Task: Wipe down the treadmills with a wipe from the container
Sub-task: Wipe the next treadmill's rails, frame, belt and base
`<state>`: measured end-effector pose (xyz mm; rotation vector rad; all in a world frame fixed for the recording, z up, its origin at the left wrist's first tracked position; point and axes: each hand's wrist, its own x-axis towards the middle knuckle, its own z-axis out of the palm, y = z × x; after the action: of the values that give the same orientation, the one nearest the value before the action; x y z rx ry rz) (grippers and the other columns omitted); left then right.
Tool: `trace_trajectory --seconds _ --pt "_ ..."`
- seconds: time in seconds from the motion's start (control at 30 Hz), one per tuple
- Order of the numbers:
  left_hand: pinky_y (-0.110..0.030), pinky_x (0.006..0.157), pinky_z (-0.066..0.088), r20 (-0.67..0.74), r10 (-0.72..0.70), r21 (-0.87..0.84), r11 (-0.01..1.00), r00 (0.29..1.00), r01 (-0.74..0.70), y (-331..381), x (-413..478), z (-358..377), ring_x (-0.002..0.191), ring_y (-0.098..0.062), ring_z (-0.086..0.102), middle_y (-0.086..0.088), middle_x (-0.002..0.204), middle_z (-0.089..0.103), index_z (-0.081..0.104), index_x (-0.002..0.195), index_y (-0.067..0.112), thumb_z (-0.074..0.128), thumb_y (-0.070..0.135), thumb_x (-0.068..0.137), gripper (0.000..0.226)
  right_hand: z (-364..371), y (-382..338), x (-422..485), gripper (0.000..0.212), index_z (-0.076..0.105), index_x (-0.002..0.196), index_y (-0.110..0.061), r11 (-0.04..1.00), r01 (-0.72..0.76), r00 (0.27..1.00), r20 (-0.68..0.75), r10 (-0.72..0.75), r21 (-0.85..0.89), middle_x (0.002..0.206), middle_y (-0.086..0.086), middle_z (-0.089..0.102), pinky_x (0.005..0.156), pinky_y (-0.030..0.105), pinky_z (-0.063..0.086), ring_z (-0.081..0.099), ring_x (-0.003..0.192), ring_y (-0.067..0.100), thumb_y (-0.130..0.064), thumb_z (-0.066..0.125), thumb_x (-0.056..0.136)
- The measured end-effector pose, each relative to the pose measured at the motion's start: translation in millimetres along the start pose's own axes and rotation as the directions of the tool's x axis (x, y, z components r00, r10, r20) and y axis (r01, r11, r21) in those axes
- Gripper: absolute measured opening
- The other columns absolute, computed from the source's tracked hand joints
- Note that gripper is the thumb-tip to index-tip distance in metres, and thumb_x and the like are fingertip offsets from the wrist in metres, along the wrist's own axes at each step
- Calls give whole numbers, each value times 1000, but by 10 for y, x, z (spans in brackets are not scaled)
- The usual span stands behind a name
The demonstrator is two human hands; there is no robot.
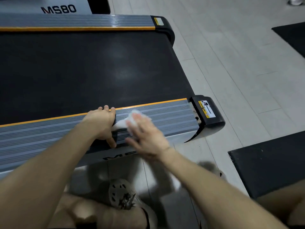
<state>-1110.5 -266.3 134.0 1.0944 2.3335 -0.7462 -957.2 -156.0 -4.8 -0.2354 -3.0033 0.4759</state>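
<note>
Grey ribbed metal formed the near side rail of the treadmill, and the task's thing, a white wipe, lay flat on that rail, roughly midway between the two hands. Left hand spanned the rail just left of the wipe: fingers reached over to the orange stripe at the inner edge, thumb hooked down the outer side, so its grip closed across the rail itself. Right hand was blurred; its fingers looked straight and spread, laid on top of the wipe and pressing it to the rail, so its grip stood wide and held nothing curled. Wipe's left end touched or nearly touched the left palm; could not tell which. Black belt filled the middle of the deck, with a soft glare patch on it. Black end cap closed the rail at the right, with a yellow-and-white warning sticker on top. Far side rail showed the same grey ribs and orange stripe. Beyond it stood a second machine marked MS80. Pale tiled floor ran to the right, with a black mat near the end cap. A grey perforated shoe showed below the forearms, beside the treadmill's frame.
</note>
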Motion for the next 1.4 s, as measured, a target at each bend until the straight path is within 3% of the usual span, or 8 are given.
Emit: trace_trajectory --seconds 0.2,0.4,0.6,0.7,0.9,1.07,1.23,1.4 --pt "-46 127 34 25 -9 -56 998 1000 11 -15 -13 12 166 -31 14 -10 180 1 -8 171 14 93 79 53 169 -492 1098 -7 94 -2 170 -16 737 -675 736 48 675 -34 177 16 -12 132 50 -5 -18 163 28 -77 3 100" --pt "-45 119 44 -21 -18 -28 999 1000 17 8 -2 24 160 -31 28 -12 178 15 1 171 11 94 77 50 166 15 -322 202 75 35 163 -9 993 83 995 50 -87 85 174 19 20 132 49 10 10 164 33 -58 38 107" --pt "-47 126 36 12 -17 -86 996 1000 18 -14 -8 6 164 -32 20 -10 180 9 1 171 12 98 74 48 168 -378 836 -43 85 -2 170 -17 888 -456 878 128 461 -65 177 14 -14 133 44 -8 -22 162 23 -67 -5 102" --pt "-48 124 39 15 -19 -59 998 1000 20 6 -15 6 161 -34 25 -10 179 13 4 171 10 99 72 48 167 -333 550 -340 76 -7 170 -16 962 -261 946 180 270 -74 175 14 -18 133 44 -8 -25 161 24 -61 6 109" --pt "-46 105 54 25 -89 120 989 996 85 153 29 -113 139 -31 48 -9 153 42 37 155 9 94 83 35 152 -546 483 -561 64 35 164 -19 999 -41 968 248 37 9 176 11 21 128 47 29 23 162 30 -17 25 101" --pt "-54 121 38 57 -95 179 980 994 83 748 65 -370 161 -40 17 -16 175 11 26 167 17 91 82 52 147 -1359 1449 -948 40 62 125 -29 976 -176 938 278 205 -125 126 -2 64 81 36 49 62 111 28 -16 58 87" --pt "-54 123 36 -108 173 110 981 979 -161 1414 244 -680 163 -35 16 -14 176 14 6 171 17 83 89 53 159 -1643 2534 -1224 33 67 133 -23 610 -785 620 110 777 112 126 12 71 82 33 43 63 116 37 -26 48 107" --pt "-65 129 20 -55 187 113 977 981 -180 1852 527 -627 165 -42 0 -19 178 -10 -19 169 22 78 97 49 172 -1183 2998 -1545 44 69 137 -27 198 -845 315 164 935 497 127 7 72 93 33 52 65 113 30 -20 46 100"
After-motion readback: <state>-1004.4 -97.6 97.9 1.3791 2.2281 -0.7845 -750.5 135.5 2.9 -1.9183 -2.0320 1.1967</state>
